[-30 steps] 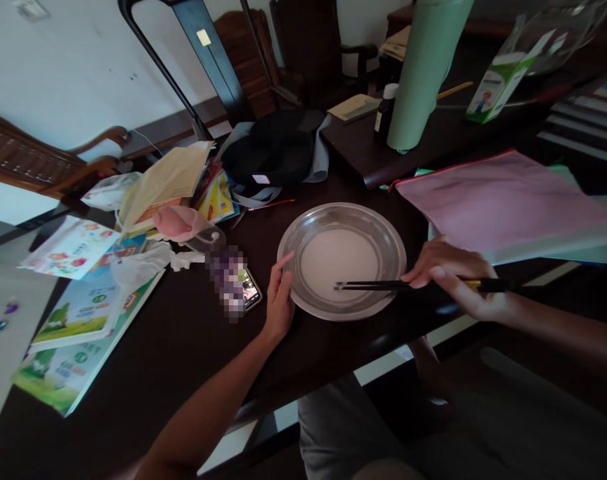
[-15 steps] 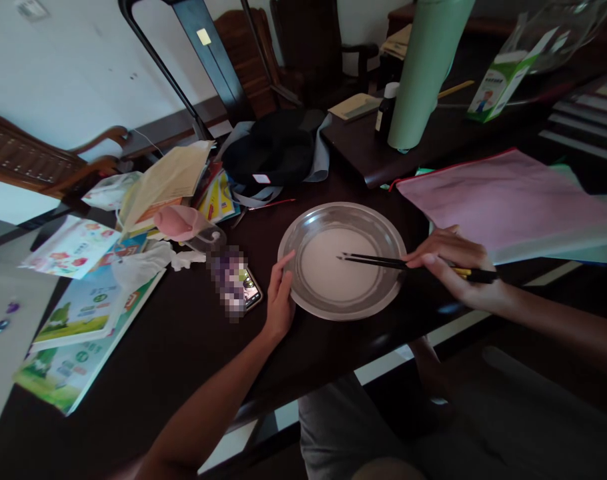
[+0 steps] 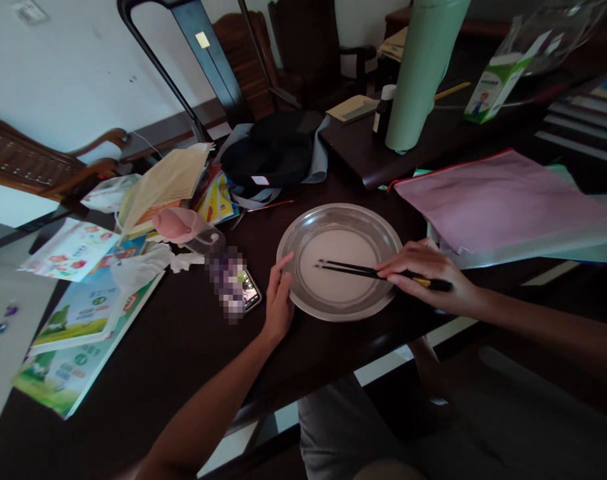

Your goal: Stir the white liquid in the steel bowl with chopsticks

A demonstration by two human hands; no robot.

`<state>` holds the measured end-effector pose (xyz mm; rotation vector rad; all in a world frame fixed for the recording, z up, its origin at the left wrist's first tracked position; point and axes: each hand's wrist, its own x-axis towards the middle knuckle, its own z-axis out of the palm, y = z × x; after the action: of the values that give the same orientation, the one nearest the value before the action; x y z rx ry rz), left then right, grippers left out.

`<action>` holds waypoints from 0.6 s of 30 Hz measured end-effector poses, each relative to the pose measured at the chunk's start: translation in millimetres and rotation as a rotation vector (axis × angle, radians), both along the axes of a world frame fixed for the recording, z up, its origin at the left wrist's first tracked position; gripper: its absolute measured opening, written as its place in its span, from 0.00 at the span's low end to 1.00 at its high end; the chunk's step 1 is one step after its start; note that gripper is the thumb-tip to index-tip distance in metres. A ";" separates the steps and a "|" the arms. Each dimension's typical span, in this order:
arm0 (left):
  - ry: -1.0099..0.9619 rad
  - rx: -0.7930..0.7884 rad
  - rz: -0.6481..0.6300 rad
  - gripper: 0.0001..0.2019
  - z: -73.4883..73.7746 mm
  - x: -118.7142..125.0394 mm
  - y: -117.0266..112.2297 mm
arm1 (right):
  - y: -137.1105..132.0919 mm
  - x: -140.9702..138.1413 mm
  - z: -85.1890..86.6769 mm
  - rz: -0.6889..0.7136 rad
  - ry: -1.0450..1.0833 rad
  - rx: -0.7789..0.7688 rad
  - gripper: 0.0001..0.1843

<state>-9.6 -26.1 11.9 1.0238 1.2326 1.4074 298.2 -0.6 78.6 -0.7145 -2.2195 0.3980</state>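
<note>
A round metal bowl (image 3: 339, 316) with whitish, cloudy liquid (image 3: 336, 288) in it stands on the dark table. At its left rim is my left hand (image 3: 279, 297), fingers against the edge and thumb side toward the bowl. My right hand (image 3: 416, 272) grips a pair of black chopsticks (image 3: 358, 270) with gold bands near the thick ends. Their tips point left, slightly apart, over the liquid; whether they touch it I cannot tell. Nothing shows between the tips. A phone (image 3: 252, 291), partly blurred out, lies just left of my left hand.
Left of the phone are a pink-lidded clear cup (image 3: 176, 225), crumpled tissue and books (image 3: 76, 320). Behind the bowl sits a black bag (image 3: 271, 157). A pink zip pouch (image 3: 508, 200) lies to the right, with a green tumbler (image 3: 423, 80) and small bottle (image 3: 383, 113) beyond it.
My right hand has moved left with the chopsticks, so their tips reach farther across the bowl. My left hand stays at the rim.
</note>
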 end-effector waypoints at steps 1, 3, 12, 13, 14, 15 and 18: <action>-0.004 0.004 0.000 0.26 0.6 0.3 -0.2 | 1.3 0.7 0.2 -0.023 -0.001 0.007 0.06; -0.005 0.006 0.001 0.26 0.7 0.3 -0.3 | 2.8 4.2 1.5 -0.071 0.004 0.004 0.06; 0.034 0.029 0.000 0.25 -2.3 -1.5 0.0 | -3.6 27.6 14.9 -0.099 0.179 -0.076 0.18; 0.033 0.029 -0.002 0.25 -2.2 -1.5 -0.1 | -4.4 27.1 15.6 -0.070 0.183 -0.094 0.19; 0.033 0.028 -0.004 0.25 -2.1 -1.5 -0.1 | -5.0 25.6 15.7 -0.039 0.176 -0.099 0.19; 0.032 0.027 -0.005 0.24 -1.9 -1.4 -0.2 | -5.4 23.4 15.2 -0.011 0.160 -0.093 0.18; 0.013 0.014 -0.009 0.25 -1.0 -1.2 -0.3 | -5.2 13.7 10.7 0.025 0.091 -0.053 0.14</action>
<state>-10.8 -26.4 10.9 1.0485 1.2276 1.4069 311.9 -5.8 89.3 -0.6839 -2.1411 0.4943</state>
